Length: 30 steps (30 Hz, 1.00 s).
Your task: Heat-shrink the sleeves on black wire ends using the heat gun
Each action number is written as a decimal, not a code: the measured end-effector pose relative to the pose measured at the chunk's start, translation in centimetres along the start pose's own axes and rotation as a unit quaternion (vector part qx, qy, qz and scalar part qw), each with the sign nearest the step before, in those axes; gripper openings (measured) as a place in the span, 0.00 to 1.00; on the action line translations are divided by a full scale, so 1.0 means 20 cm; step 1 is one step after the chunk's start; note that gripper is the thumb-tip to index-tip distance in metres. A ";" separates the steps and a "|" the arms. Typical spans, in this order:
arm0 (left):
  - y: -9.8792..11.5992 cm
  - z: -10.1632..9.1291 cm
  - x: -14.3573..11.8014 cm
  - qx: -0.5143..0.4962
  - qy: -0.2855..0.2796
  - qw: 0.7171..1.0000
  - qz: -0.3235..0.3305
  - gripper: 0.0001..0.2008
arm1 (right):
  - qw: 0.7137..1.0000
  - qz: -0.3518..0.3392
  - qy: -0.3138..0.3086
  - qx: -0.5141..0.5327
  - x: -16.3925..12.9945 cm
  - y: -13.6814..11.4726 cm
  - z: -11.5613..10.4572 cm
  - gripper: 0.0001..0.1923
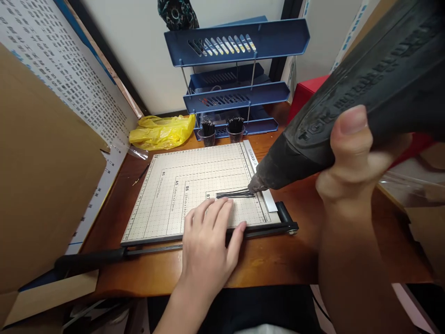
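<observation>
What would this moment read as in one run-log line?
left hand: flat on paper cutter, fingertips by black strands | right hand: gripping heat gun, nozzle at strands

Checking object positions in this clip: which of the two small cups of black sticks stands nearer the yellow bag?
The left cup: it stands closer to the yellow bag, while the right cup sits farther along the blue tray rack.

Brown wooden desk [295,260] across lower frame; plain white wall [139,41] at top; blue 3-tier plastic tray rack [239,41] top centre; tan cardboard sheet [41,185] at left.
</observation>
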<state>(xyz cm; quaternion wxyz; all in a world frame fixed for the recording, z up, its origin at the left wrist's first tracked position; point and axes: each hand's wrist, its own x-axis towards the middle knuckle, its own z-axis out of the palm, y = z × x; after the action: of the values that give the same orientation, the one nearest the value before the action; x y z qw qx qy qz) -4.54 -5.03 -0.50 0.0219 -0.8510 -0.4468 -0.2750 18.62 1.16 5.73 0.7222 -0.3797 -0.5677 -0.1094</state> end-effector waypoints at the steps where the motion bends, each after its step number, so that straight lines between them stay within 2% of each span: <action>1: 0.00 0.01 0.00 0.012 -0.027 0.999 0.013 0.22 | 1.000 0.008 0.004 -0.011 0.00 0.01 -0.01 0.20; 4: 0.00 0.03 0.01 0.042 -0.101 0.993 0.036 0.30 | 1.000 0.016 0.012 -0.018 -0.01 0.02 -0.02 0.20; 8: -0.01 0.04 0.02 0.060 -0.136 0.989 0.028 0.31 | 0.999 0.036 0.019 0.011 -0.02 0.00 -0.02 0.18; 11: -0.01 0.04 0.04 0.060 -0.141 0.988 0.020 0.30 | 0.998 0.060 0.030 0.011 -0.03 -0.01 -0.02 0.17; 16: -0.03 0.02 0.05 0.062 -0.153 0.986 0.022 0.30 | 0.999 0.039 0.031 0.010 -0.03 -0.02 0.00 0.18; 20: -0.04 0.01 0.06 0.072 -0.151 0.986 0.014 0.30 | 0.997 0.073 0.035 0.010 -0.03 -0.03 -0.01 0.15; 24: -0.07 0.02 0.08 0.074 -0.153 0.985 0.001 0.31 | 0.995 0.093 0.045 0.011 -0.04 -0.02 -0.01 0.16; 30: -0.13 0.00 0.08 0.081 -0.137 0.987 -0.025 0.30 | 0.999 0.040 0.031 -0.005 -0.03 -0.02 -0.01 0.17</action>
<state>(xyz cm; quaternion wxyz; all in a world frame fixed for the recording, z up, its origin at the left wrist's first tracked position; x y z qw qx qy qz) -5.78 -2.19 -0.32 0.0221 -0.8645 -0.4877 -0.1197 18.30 0.57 5.28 0.7412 -0.4019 -0.5293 -0.0946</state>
